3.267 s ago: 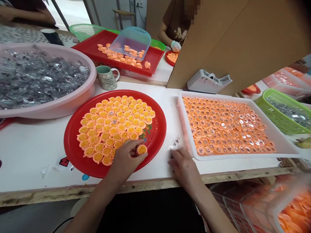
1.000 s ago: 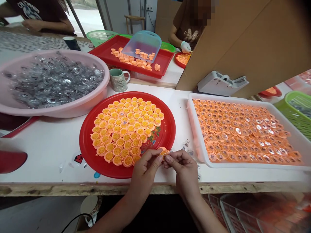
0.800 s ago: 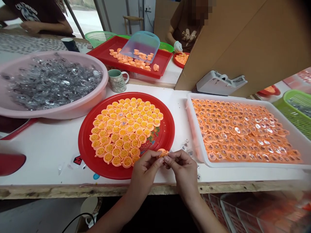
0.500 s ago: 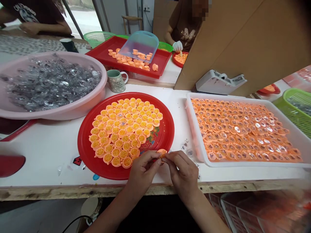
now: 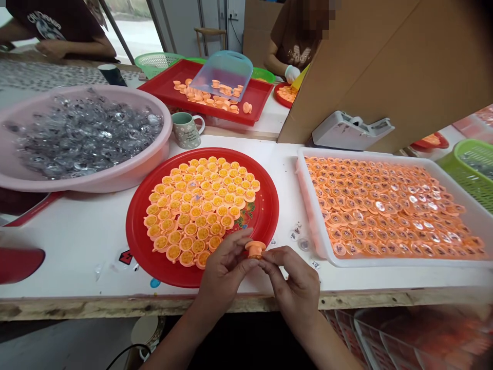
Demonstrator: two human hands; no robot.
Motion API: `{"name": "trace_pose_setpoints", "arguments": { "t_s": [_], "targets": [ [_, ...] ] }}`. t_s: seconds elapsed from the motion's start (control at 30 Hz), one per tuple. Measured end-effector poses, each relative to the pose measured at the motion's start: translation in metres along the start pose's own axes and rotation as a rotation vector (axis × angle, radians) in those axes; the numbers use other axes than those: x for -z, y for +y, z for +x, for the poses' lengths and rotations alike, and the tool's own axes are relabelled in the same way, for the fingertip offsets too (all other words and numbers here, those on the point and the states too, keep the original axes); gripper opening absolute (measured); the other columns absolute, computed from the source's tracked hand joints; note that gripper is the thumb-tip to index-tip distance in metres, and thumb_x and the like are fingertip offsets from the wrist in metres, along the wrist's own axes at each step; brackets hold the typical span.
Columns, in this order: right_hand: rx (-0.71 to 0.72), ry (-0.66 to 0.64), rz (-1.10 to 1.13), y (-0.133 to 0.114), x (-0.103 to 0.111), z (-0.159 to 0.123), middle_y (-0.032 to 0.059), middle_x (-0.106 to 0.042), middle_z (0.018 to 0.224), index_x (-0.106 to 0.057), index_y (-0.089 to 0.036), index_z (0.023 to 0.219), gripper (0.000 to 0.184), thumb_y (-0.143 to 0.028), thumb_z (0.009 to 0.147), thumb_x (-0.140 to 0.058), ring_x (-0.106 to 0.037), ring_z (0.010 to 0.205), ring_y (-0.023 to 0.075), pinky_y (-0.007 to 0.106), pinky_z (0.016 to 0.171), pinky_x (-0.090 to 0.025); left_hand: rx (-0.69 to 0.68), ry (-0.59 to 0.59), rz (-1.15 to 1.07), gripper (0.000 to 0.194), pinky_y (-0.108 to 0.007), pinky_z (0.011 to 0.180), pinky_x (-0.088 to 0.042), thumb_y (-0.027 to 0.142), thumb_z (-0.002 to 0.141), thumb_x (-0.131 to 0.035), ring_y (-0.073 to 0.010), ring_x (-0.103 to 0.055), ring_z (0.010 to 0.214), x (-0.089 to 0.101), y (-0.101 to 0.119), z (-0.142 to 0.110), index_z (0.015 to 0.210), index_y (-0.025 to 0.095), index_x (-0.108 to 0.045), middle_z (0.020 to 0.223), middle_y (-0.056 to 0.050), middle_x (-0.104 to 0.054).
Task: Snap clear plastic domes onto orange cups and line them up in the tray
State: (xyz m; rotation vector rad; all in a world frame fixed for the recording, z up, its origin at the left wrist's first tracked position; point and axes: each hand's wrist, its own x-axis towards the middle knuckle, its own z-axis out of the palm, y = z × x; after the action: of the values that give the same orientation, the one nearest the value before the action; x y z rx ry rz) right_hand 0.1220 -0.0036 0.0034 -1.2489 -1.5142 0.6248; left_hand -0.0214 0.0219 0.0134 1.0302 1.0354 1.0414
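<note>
Cup (image 5: pixel 254 249) (upended) between left grip (image 5: pixel 223 272), right grip (image 5: pixel 296 282).

The small cup (image 5: pixel 254 250) looks like smooth orange plastic with a soft sheen. The round tray (image 5: pixel 264 218) is glossy red plastic; the rectangular tray (image 5: pixel 306 216) is smooth white plastic, and the discs (image 5: pixel 379 206) in it shine like clear film. The basin (image 5: pixel 111 181) is smooth pink plastic, its packets (image 5: pixel 90 136) crinkly and transparent. The mug (image 5: pixel 186 131) looks glazed ceramic. The panel (image 5: pixel 370 67) is matt brown cardboard. The table (image 5: pixel 88 226) has a smooth white top and a rough wooden edge (image 5: pixel 96 308).
</note>
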Motion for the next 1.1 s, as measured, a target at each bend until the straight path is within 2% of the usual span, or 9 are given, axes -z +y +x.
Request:
{"name": "trace_pose_setpoints", "arguments": {
  "t_s": [0.17, 0.4, 0.63, 0.83, 0.97, 1.1],
  "targets": [
    [0.027, -0.035, -0.033, -0.003, 0.003, -0.002, 0.0020, -0.068, 0.083, -0.068, -0.023, 0.097, 0.028, 0.000, 0.083, -0.061, -0.065, 0.075, 0.0153, 0.027, 0.067, -0.053, 0.010, -0.037, 0.065, 0.019, -0.023, 0.079, -0.056, 0.013, 0.082, -0.064, -0.0163, -0.066, 0.088, 0.002, 0.010, -0.001, 0.097, 0.021, -0.073, 0.094, -0.003, -0.070],
    [0.006, -0.006, -0.038, -0.006, 0.004, -0.002, 0.0008, -0.070, 0.081, -0.066, -0.023, 0.093, 0.025, -0.001, 0.082, -0.062, -0.066, 0.072, 0.0150, 0.027, 0.065, -0.053, -0.003, 0.043, 0.095, 0.019, -0.025, 0.079, -0.056, 0.011, 0.081, -0.065, -0.0168, -0.066, 0.088, -0.004, 0.014, -0.006, 0.094, 0.022, -0.074, 0.093, -0.003, -0.069],
    [-0.178, 0.012, 0.095, -0.003, -0.002, -0.007, 0.0005, -0.067, 0.070, -0.067, -0.021, 0.080, 0.015, -0.006, 0.082, -0.063, -0.063, 0.061, 0.0143, 0.026, 0.057, -0.051, 0.030, 0.101, -0.081, 0.017, -0.023, 0.075, -0.057, 0.013, 0.078, -0.069, -0.0150, -0.066, 0.083, -0.008, 0.000, -0.010, 0.094, 0.020, -0.070, 0.090, -0.001, -0.067],
    [-0.330, 0.013, 0.168, -0.001, -0.009, -0.008, -0.0003, -0.064, 0.066, -0.066, -0.020, 0.076, 0.012, -0.014, 0.085, -0.062, -0.061, 0.057, 0.0138, 0.027, 0.057, -0.050, 0.074, 0.123, -0.100, 0.015, -0.021, 0.070, -0.056, 0.010, 0.078, -0.067, -0.0130, -0.065, 0.075, -0.011, 0.000, -0.008, 0.091, 0.018, -0.067, 0.081, 0.000, -0.068],
    [-0.383, 0.059, 0.165, 0.001, -0.010, -0.005, -0.0012, -0.060, 0.068, -0.062, -0.021, 0.084, 0.001, -0.020, 0.085, -0.063, -0.058, 0.061, 0.0139, 0.026, 0.057, -0.049, 0.135, 0.114, -0.125, 0.024, -0.024, 0.081, -0.056, 0.013, 0.077, -0.069, -0.0158, -0.067, 0.090, -0.009, -0.006, -0.006, 0.100, 0.020, -0.067, 0.093, -0.002, -0.071],
    [-0.317, 0.001, 0.137, -0.001, -0.010, -0.004, 0.0022, -0.061, 0.086, -0.061, -0.022, 0.103, 0.016, -0.022, 0.087, -0.059, -0.058, 0.075, 0.0156, 0.029, 0.066, -0.050, 0.115, 0.118, -0.110, 0.024, -0.025, 0.083, -0.056, 0.012, 0.076, -0.069, -0.0168, -0.068, 0.091, -0.006, -0.009, -0.005, 0.099, 0.020, -0.070, 0.095, -0.002, -0.073]
  ]
}}
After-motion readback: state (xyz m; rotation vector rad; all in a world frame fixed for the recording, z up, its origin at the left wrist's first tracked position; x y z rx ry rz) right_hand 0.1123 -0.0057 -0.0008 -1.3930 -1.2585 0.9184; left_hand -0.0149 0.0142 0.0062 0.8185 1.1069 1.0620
